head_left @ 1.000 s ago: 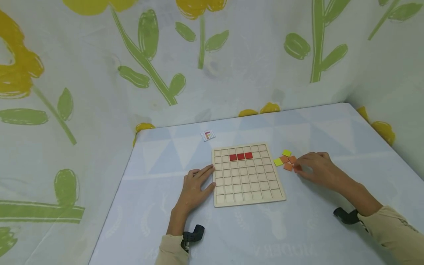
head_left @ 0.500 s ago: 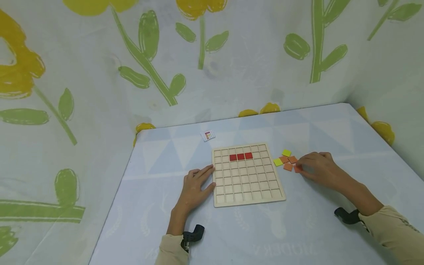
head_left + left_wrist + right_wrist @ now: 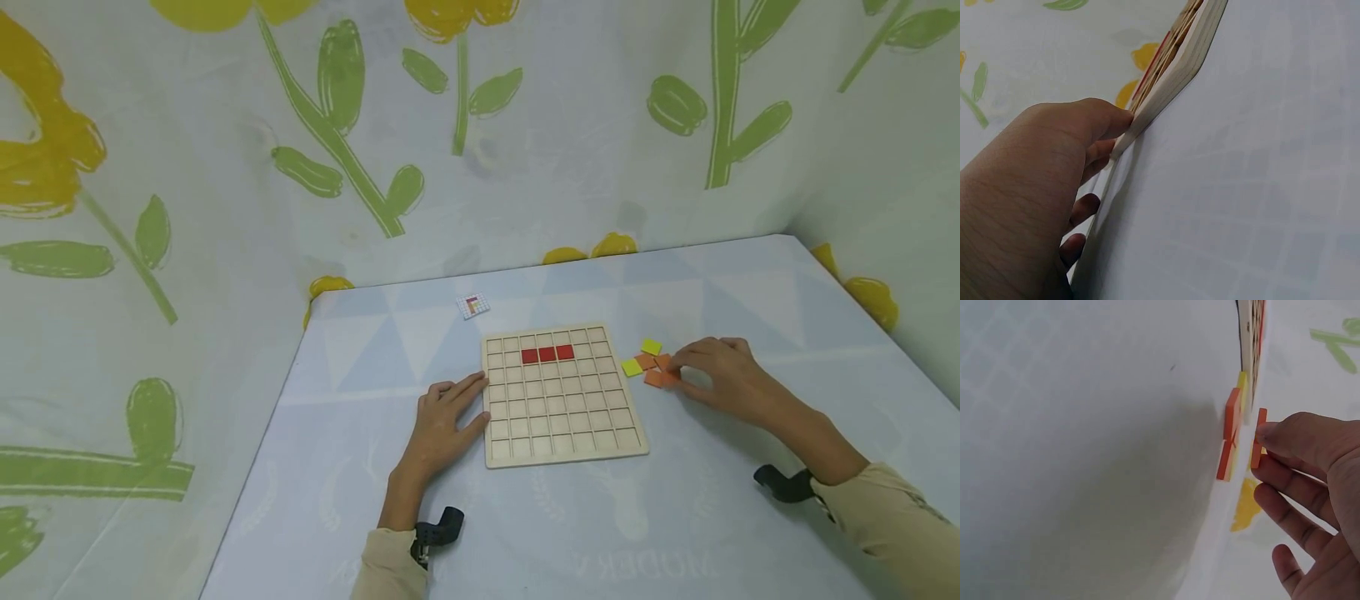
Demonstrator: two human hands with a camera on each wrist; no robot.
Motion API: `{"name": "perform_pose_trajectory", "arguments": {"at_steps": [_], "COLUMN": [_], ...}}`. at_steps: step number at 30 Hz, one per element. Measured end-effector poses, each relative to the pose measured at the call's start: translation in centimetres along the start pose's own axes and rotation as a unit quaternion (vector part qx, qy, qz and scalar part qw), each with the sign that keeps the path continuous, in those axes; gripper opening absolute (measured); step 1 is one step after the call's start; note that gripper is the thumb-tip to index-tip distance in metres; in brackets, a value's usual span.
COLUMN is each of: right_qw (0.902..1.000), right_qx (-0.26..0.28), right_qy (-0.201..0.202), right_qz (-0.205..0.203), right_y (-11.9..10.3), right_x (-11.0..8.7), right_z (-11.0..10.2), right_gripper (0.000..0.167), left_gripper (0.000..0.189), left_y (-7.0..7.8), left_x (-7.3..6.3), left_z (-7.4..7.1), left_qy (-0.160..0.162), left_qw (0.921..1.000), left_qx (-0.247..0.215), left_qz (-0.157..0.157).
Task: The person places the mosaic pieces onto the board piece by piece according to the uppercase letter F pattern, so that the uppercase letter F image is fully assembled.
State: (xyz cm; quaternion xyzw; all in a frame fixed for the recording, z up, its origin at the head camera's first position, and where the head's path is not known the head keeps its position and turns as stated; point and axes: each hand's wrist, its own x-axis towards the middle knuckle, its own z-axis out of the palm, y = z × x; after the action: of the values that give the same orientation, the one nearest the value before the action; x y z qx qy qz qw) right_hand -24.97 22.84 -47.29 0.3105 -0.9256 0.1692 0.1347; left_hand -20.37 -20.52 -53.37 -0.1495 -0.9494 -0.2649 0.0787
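Note:
A square wooden grid board [image 3: 555, 408] lies mid-table with three red tiles [image 3: 547, 354] in a row near its far side. Against the board's left edge rest the fingers and thumb of my left hand [image 3: 442, 425]; the left wrist view shows the thumb [image 3: 1113, 119] touching the rim. To the right of the board, my right hand [image 3: 723, 379] pinches an orange tile [image 3: 1260, 439] between thumb and fingers, above the tabletop. Beneath and beside it lie other orange tiles [image 3: 653, 378] and two yellow tiles [image 3: 651, 346], partly overlapped by the fingertips in the head view.
A small card [image 3: 473, 306] with a coloured grid pattern lies beyond the board, near the table's [image 3: 360, 350] far edge. Flower-printed cloth walls [image 3: 555, 150] stand behind and beside the table. Black camera mounts [image 3: 441, 528] sit on both wrists.
My right hand has risen slightly, with an orange tile now pinched in its fingers. My left hand and the board keep their places.

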Motion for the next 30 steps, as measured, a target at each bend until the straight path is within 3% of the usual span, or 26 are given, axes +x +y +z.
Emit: {"name": "perform_pose_trajectory", "arguments": {"at_steps": [17,30], "right_qw": [0.9992,0.9977], "right_qx": [0.035,0.046], "right_qy": [-0.001,-0.031], "right_qz": [-0.021,-0.039], "right_y": [-1.4,-2.6], "right_x": [2.4,4.6], "right_z": [0.1,0.4], "right_gripper": [0.024,0.023], "left_gripper": [0.056,0.055], "left_y": [-0.1,-0.1], "left_x": [-0.1,-0.1], "left_z": [0.1,0.0], "left_qy": [0.002,0.0], "left_qw": [1.0,1.0], "left_qx": [0.004,0.006], "left_qz": [0.001,0.001]}}
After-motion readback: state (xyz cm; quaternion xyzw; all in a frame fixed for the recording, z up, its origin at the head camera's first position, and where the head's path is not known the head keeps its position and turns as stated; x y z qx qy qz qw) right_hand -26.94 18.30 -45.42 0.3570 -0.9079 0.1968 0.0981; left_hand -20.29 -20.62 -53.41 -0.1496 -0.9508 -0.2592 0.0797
